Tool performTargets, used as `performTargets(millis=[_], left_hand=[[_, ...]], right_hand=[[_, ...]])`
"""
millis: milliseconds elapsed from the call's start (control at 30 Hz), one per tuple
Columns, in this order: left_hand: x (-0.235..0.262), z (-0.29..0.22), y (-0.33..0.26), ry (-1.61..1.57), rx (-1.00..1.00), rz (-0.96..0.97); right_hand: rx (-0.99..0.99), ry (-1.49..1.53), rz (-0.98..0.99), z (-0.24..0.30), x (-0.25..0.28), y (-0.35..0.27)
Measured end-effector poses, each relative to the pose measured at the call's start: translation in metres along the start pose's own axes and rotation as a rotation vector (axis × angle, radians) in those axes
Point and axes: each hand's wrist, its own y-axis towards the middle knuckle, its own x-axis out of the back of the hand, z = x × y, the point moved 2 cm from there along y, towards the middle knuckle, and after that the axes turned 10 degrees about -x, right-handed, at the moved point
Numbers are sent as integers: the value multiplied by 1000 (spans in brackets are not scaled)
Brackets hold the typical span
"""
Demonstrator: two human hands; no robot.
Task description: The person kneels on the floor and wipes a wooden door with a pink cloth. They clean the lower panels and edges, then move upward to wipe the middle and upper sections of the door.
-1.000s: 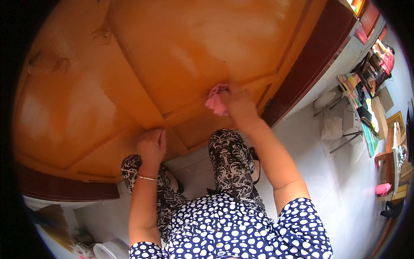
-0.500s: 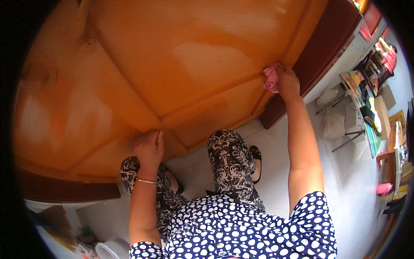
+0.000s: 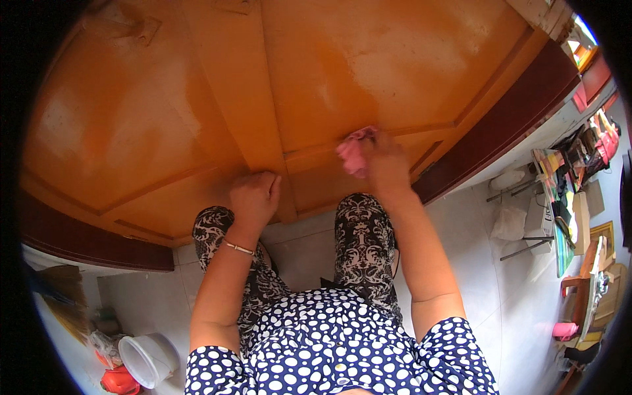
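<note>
A pink cloth [image 3: 356,153] is bunched in my right hand [image 3: 388,166], which is slightly blurred. It lies against the orange wooden door [image 3: 316,72], by the ledge of a lower panel, right of the upright seam. My left hand [image 3: 255,197] is closed like a fist in front of the door, left of that seam and above my left knee. Its palm side is hidden, so whether anything is inside does not show. A light bracelet [image 3: 239,248] circles my left wrist.
Dark red frame pieces [image 3: 500,125] border the door on both sides. A cluttered table [image 3: 558,197] stands at right. At lower left are a white bucket [image 3: 146,361], a red bag [image 3: 120,380] and a broom [image 3: 66,303]. My patterned knees [image 3: 362,230] are close to the door.
My right hand has moved left along the door with the pink cloth, away from the right frame towards the seam. The whole view has turned and shifted; my left hand stays closed.
</note>
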Motion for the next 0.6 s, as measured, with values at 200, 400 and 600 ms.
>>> performTargets(millis=[200,400,600], left_hand=[[-6,3,0,-10,-36,6],[-8,11,-4,83,-97,71],[3,-2,4,-24,-83,-13]], right_hand=[[76,107,160,105,2,-2],[215,262,9,106,22,5],[34,217,143,29,22,3]])
